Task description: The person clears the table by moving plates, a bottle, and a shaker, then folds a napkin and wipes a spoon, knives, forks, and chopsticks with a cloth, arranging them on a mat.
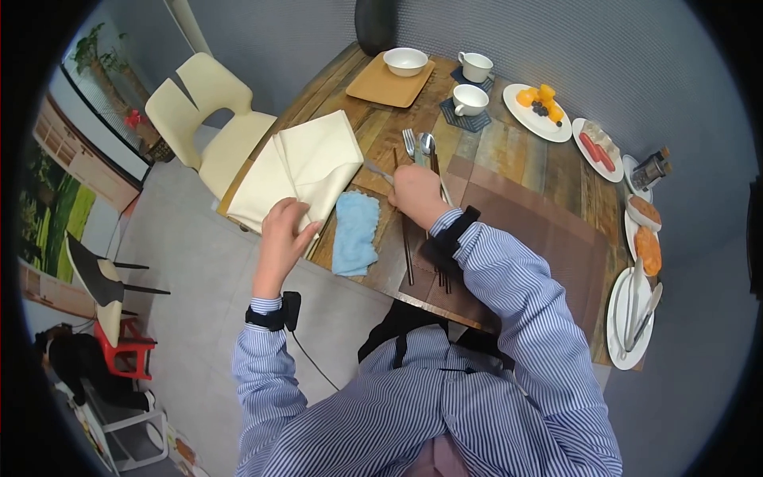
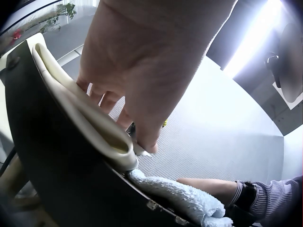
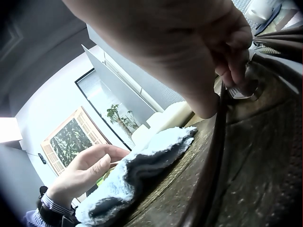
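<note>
My left hand (image 1: 284,234) rests at the near edge of a folded cream cloth (image 1: 318,147), its fingers loosely bent and the thumb apart from them. In the left wrist view the fingers lie behind the cloth's thick fold (image 2: 90,113). My right hand (image 1: 417,193) pinches a silver piece of cutlery (image 1: 377,169) whose flat end points toward the cloth; its kind is mostly hidden by the fingers. A light blue towel (image 1: 355,234) lies between both hands. Beside the right hand are a fork (image 1: 408,141), a spoon (image 1: 427,143) and dark chopsticks (image 1: 408,254).
A brown placemat (image 1: 540,234) lies under the right forearm. Farther back are a wooden tray (image 1: 373,86) with a white bowl (image 1: 405,61), and two white cups (image 1: 470,100). Plates of food, including a fruit plate (image 1: 517,103), line the wall side. A cream chair (image 1: 214,127) stands left.
</note>
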